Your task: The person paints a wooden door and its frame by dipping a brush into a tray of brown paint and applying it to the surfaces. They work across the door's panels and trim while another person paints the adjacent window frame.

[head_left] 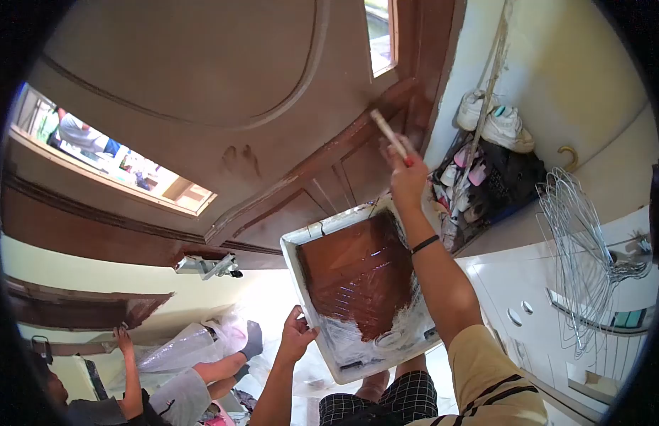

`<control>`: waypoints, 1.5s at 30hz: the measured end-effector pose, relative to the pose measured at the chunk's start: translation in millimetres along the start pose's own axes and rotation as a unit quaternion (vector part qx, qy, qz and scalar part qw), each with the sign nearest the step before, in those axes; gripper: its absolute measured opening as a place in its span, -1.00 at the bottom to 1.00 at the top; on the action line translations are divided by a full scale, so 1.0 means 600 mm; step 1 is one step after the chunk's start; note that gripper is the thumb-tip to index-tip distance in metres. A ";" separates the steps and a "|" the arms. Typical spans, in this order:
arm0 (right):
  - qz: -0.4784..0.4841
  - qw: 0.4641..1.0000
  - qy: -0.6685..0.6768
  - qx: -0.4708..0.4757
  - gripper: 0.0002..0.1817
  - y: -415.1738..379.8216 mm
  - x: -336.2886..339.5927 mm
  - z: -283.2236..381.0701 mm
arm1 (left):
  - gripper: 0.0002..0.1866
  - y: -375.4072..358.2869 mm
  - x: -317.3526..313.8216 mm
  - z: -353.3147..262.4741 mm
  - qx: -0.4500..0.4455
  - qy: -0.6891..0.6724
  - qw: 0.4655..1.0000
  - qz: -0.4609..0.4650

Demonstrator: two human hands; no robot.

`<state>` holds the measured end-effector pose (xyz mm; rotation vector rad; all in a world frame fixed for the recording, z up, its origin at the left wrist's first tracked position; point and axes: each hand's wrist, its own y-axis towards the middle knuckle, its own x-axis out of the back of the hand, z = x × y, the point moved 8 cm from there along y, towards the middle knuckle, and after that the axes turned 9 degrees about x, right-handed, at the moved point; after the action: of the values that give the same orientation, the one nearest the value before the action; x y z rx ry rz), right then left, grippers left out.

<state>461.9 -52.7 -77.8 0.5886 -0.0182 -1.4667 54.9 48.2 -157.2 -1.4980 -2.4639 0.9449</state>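
My left hand [295, 335] grips the left rim of a white paint tray [292, 273], thumb over the edge. Glossy reddish-brown paint [361, 273] covers most of the tray's bottom, with whitish smears at its near end. Closed around a slim paintbrush [388, 132] with a pale upper part and a red lower end, my right hand [406, 170] is raised beyond the tray. The brush tip is close to the brown panelled door [187, 57]; whether it touches cannot be made out. Dark smudges [242, 162] mark the door's surface.
At lower left another person [159, 401] reaches a hand to a brown-painted strip [81, 309]. Plastic sheeting [180, 348] lies nearby. Shoes [507, 128] and a dark bag [510, 170] are at right, beside a bundle of wire hangers [574, 248]. The door has a lever handle [216, 266].
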 end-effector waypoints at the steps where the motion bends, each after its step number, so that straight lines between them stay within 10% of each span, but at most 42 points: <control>1: 0.032 0.999 0.008 -0.040 -0.69 -0.020 -0.007 -0.014 | -0.57 0.003 0.000 0.001 0.002 0.003 1.000 -0.002; 7: 0.324 0.945 -0.039 -0.030 -0.70 -0.124 -0.086 -0.013 | -0.57 0.028 -0.021 0.008 0.018 0.008 1.000 0.004; 17: 0.060 0.983 0.165 -0.052 -0.72 0.114 0.051 -0.032 | -0.50 0.067 -0.061 0.019 0.031 0.010 0.999 -0.014; 26: -0.102 0.909 0.391 -0.100 -0.63 0.149 0.091 -0.075 | -0.46 0.129 -0.116 0.037 0.013 0.001 0.999 -0.030; 30: -0.117 0.800 0.551 -0.208 -0.58 0.101 0.020 -0.095 | -0.45 0.150 -0.124 0.037 0.014 0.004 1.000 -0.020; 37: -0.034 0.821 0.450 -0.348 -0.64 -0.031 -0.026 -0.094 | -0.47 0.169 -0.149 0.045 0.035 -0.001 0.999 -0.021; 45: -0.002 0.994 0.091 0.054 -0.71 0.138 0.119 0.037 | -0.47 0.174 -0.170 0.050 0.029 0.003 1.000 -0.004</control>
<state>539.4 -128.1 -51.2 0.8085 0.0470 -1.4176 175.1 -17.0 -217.3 -1.4685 -2.4144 1.0005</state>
